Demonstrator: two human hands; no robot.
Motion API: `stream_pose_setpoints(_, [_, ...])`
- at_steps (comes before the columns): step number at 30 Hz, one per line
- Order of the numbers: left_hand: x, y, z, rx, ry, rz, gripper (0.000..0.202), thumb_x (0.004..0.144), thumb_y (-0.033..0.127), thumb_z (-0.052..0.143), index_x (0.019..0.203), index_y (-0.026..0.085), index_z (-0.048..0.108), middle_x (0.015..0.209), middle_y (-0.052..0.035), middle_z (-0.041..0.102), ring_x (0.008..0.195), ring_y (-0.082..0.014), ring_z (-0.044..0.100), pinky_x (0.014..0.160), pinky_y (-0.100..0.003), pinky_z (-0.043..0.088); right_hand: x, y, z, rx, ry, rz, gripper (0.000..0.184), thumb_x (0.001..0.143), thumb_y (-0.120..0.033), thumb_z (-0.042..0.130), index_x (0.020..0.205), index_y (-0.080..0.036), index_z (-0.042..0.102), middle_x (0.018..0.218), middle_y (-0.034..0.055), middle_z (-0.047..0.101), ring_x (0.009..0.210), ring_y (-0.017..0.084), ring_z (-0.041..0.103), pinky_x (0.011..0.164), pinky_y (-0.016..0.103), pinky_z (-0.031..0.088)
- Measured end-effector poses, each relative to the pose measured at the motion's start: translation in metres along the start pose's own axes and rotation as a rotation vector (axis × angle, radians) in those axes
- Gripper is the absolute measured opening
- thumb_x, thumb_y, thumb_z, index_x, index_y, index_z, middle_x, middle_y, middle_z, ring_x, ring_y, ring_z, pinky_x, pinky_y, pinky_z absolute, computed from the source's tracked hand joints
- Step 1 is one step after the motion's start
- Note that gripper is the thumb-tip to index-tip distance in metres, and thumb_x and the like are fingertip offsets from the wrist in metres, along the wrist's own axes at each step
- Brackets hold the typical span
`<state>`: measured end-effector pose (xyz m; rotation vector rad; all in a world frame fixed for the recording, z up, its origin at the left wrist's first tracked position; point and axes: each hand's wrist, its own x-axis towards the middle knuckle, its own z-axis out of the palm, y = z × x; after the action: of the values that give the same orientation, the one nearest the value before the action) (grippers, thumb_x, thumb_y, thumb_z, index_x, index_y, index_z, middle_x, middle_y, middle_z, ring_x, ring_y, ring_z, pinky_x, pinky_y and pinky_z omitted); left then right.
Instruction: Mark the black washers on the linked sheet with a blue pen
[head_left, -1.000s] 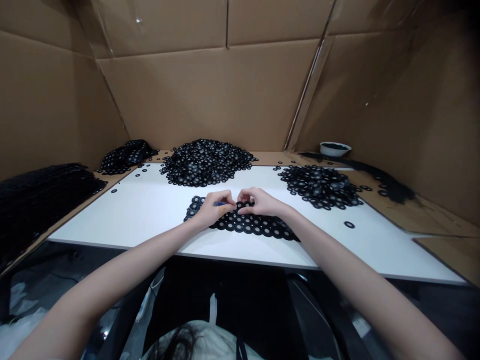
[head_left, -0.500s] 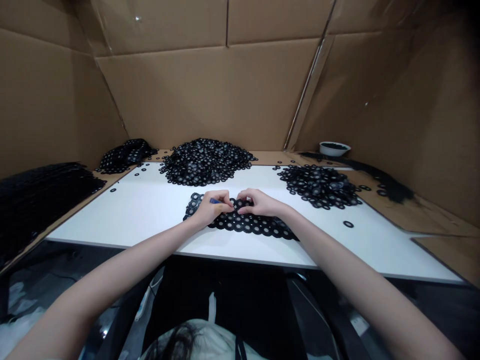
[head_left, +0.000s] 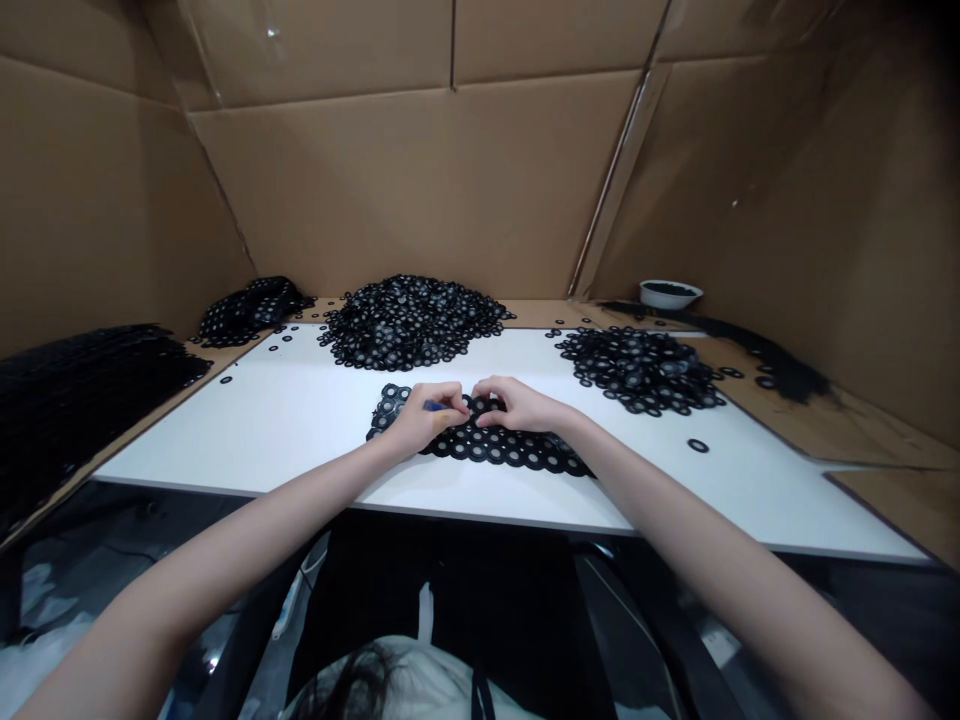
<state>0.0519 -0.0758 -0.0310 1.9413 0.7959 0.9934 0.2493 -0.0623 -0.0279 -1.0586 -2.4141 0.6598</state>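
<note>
A strip of joined black rings (head_left: 517,450) lies on the white board in front of me. My left hand (head_left: 429,412) rests over its left half, with fingers closed round a thin blue tool (head_left: 433,406) whose kind I cannot make out. The tool's tip points toward the rings between my hands. My right hand (head_left: 514,405) is curled on the strip's upper edge, thumb and fingers pinching it there. Parts of the strip are hidden under both hands.
Black rings are heaped at the back (head_left: 412,325) and at the right (head_left: 637,370). A single ring (head_left: 698,446) lies on the white board (head_left: 247,430). A white bowl (head_left: 670,295) stands at the back right, and a dark stack (head_left: 82,400) at the left. Cardboard walls (head_left: 412,190) enclose the board.
Both hands stay at nearly the same spot on the strip. The left hand and its blue tool have shifted very slightly to the right.
</note>
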Motion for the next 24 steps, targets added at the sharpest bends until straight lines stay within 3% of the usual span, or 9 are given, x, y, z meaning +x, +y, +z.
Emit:
stream_pose_setpoints(15, [0.000, -0.002, 0.002, 0.087, -0.135, 0.093, 0.011, 0.072, 0.012, 0.052, 0.065, 0.013, 0.059, 0.068, 0.0006, 0.061, 0.069, -0.0120, 0.052, 0.068, -0.023, 0.037, 0.001, -0.005, -0.002, 0.057, -0.025, -0.024, 0.010, 0.069, -0.017, 0.058, 0.078, -0.017, 0.059, 0.081, 0.0023, 0.061, 0.076, 0.018, 0.052, 0.072, 0.029, 0.039])
stream_pose_setpoints(20, [0.001, -0.004, 0.002, -0.005, -0.092, 0.034, 0.006, 0.070, 0.015, 0.059, 0.065, 0.012, 0.060, 0.066, 0.0004, 0.060, 0.068, -0.0121, 0.052, 0.069, -0.023, 0.038, -0.002, -0.008, -0.004, 0.045, -0.030, -0.017, 0.011, 0.073, -0.025, 0.059, 0.080, -0.017, 0.058, 0.083, 0.0016, 0.060, 0.076, 0.017, 0.051, 0.071, 0.028, 0.038])
stream_pose_setpoints(24, [0.001, -0.002, 0.001, -0.018, -0.053, 0.014, 0.007, 0.068, 0.016, 0.062, 0.062, 0.012, 0.060, 0.065, 0.0002, 0.061, 0.067, -0.0120, 0.052, 0.069, -0.023, 0.038, -0.004, -0.013, -0.008, 0.041, -0.062, -0.002, 0.026, 0.069, -0.038, 0.067, 0.080, -0.017, 0.057, 0.080, 0.0002, 0.058, 0.076, 0.017, 0.050, 0.070, 0.027, 0.037])
